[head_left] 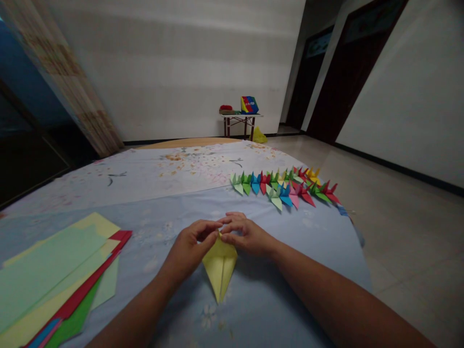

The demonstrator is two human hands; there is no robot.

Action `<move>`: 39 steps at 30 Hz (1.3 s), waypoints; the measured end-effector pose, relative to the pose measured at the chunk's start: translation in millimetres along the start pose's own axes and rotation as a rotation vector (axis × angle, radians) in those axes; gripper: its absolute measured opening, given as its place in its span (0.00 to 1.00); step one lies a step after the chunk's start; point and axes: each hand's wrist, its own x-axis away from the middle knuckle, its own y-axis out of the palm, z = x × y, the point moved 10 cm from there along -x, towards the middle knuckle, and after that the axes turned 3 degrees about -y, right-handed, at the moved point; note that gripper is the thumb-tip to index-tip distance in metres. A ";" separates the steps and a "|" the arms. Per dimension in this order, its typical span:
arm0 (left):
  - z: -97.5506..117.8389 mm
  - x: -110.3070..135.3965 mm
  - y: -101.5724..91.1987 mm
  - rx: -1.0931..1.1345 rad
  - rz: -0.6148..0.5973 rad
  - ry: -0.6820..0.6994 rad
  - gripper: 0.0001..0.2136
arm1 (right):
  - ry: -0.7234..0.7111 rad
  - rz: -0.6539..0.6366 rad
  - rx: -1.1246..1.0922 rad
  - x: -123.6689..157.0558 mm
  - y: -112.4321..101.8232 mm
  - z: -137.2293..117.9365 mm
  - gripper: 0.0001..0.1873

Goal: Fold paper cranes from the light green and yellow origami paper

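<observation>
A folded piece of yellow paper [219, 268] lies on the blue cloth, kite-shaped, its narrow point towards me and a slit down its middle. My left hand [195, 244] is closed at the paper's far end, thumb and fingertips pinched near the tip. From the other side my right hand [246, 234] presses thumb and fingers on the same end. The fingertips of both hands meet there and cover the paper's far tip.
At left lies a stack of coloured paper sheets [54, 275]. Several folded paper cranes [284, 188] stand in rows at the table's right side. A small folding table [242, 116] with a colourful box [249, 105] stands by the wall.
</observation>
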 end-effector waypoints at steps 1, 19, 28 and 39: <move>0.4 -0.2 -0.2 -0.021 -0.008 0.004 0.10 | -0.010 -0.010 0.001 -0.4 0.8 -1.5 0.06; -9.9 -3.0 -0.7 0.108 -0.039 -0.099 0.08 | -0.027 0.013 0.013 0.4 1.5 2.0 0.05; -19.9 -3.1 4.8 0.129 -0.035 -0.190 0.12 | 0.012 0.023 0.031 -1.0 2.5 2.0 0.05; -30.1 -0.5 -5.8 0.215 0.129 -0.248 0.15 | 0.243 0.140 -0.021 6.2 -15.6 19.6 0.09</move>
